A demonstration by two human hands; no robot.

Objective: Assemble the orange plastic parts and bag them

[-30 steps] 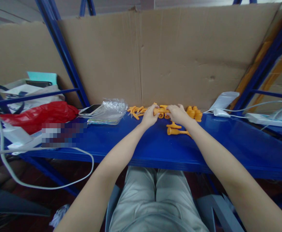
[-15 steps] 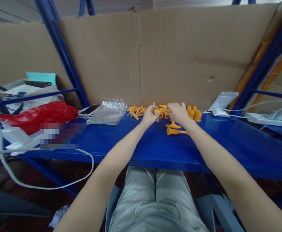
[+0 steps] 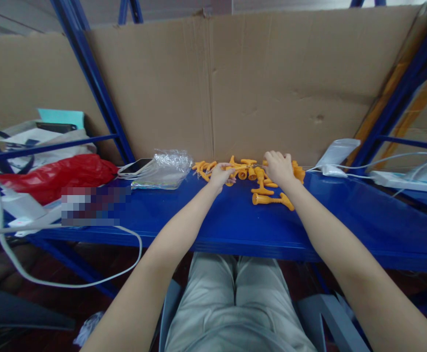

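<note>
Orange T-handled corkscrews are gathered at the back of the blue shelf. My left hand (image 3: 220, 177) has its fingers closed around an orange corkscrew (image 3: 230, 183), partly hidden by them. To its right, my right hand (image 3: 280, 167) is bent over the orange pieces with curled fingers; what its fingertips hold is hidden. One corkscrew (image 3: 268, 199) lies crosswise in front, its handle to the right. Another corkscrew (image 3: 261, 186) points its handle toward me. Left of my left hand lie several T-handles (image 3: 203, 170) with silvery spirals. Orange sleeves (image 3: 299, 172) stand partly behind my right hand.
A clear plastic bag (image 3: 164, 176) and a phone (image 3: 140, 166) lie left on the blue shelf (image 3: 221, 225). Farther left are a red bag (image 3: 70, 173) and white cables. Cardboard (image 3: 272, 83) stands behind. A white power strip (image 3: 411, 182) is at right.
My hands have moved apart, the left slightly left and the right to the right. More of the corkscrews between them now shows, including the front one's handle.
</note>
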